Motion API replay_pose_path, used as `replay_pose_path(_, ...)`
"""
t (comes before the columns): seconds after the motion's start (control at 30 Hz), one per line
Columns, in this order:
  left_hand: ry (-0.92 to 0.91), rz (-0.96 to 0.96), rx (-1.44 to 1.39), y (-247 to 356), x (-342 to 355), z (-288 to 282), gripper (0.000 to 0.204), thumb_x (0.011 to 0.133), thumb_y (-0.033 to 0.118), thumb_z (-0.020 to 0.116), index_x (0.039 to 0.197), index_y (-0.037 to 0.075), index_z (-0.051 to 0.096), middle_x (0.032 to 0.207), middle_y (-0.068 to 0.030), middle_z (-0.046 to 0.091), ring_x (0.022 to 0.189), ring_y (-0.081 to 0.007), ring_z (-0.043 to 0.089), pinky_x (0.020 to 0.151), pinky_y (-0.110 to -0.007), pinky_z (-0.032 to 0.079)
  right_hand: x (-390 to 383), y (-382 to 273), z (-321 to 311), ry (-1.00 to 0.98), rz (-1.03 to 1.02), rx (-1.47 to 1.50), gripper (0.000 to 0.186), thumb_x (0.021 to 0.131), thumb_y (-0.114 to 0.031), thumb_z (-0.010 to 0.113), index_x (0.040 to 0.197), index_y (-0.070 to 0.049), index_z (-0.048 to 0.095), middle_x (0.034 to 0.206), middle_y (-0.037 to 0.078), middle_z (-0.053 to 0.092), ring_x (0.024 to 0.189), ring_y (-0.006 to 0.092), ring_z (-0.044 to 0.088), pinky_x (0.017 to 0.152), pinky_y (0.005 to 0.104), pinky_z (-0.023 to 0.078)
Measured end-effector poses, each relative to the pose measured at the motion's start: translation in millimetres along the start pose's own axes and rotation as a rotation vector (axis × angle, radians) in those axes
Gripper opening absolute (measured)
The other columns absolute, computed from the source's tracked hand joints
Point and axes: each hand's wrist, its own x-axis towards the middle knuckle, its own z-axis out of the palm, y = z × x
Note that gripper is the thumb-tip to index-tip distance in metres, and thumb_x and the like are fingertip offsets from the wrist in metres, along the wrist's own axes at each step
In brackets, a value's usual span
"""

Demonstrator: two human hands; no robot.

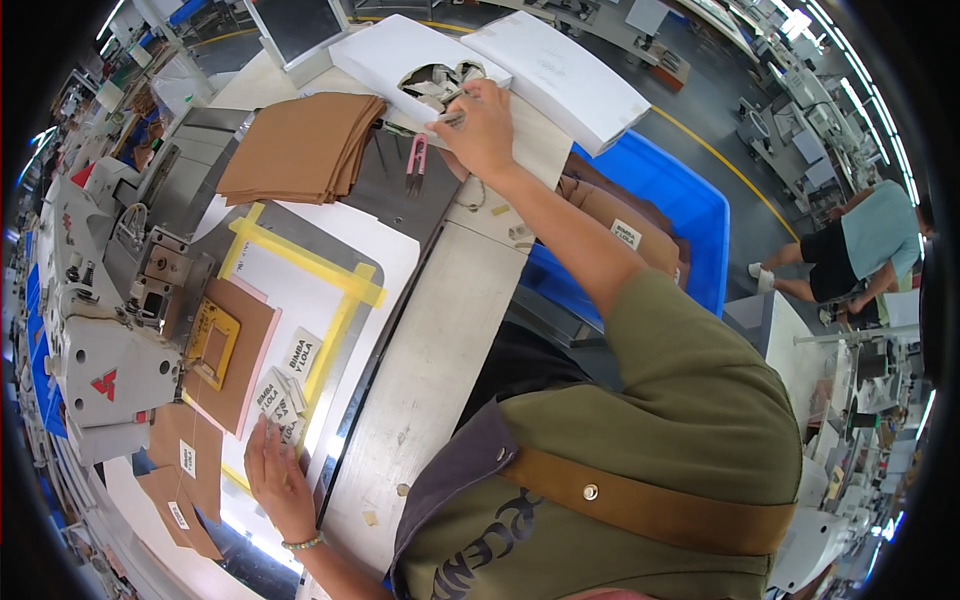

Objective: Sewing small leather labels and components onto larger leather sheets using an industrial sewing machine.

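My right hand [482, 135] reaches up to a white box [380, 55] with a ragged opening full of small pale labels [435, 88]; its fingers are curled on some of them at the near edge. My left hand [278, 475] lies lower down, fingers stretched out and touching a pile of printed white labels [282, 398] on a taped white sheet [300, 270]. Beside them, a yellow template [228, 325] sits on a brown piece [258, 310] by the sewing machine [100, 320]. Pink thread snips [417, 155] lie below the box.
A brown stack [280, 150] sits at the back of the table, beside a second white box [560, 75]. A blue bin [705, 240] with brown pieces stands right of the table. Another person [865, 255] is farther right. Labelled brown pieces [200, 470] lie near the machine.
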Motion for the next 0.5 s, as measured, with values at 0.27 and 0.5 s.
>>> replay_pose_path(0.27,0.077,0.039,0.082,-6,-4,-5,0.034,0.103,0.006,0.063,0.136,0.001,0.068,0.155,-0.0171,0.060,0.142,-0.0422,0.056,0.117,-0.055,0.045,33,43,-95,0.338,-0.413,-0.318,0.064,0.079,-0.045,0.091,0.126,-0.005,0.074,0.156,0.025,0.049,0.141,0.0440,0.048,0.112,0.0565,0.043)
replay_pose_path(0.5,0.100,0.072,0.086,1,-7,-25,0.038,0.106,0.005,0.059,0.144,0.004,0.066,0.156,-0.0180,0.059,0.141,-0.0398,0.058,0.115,-0.054,0.049,37,157,-184,0.594,0.269,-0.060,0.094,0.083,-0.053,0.090,0.153,-0.004,0.052,0.160,0.035,0.037,0.148,0.0504,0.038,0.122,0.0586,0.036)
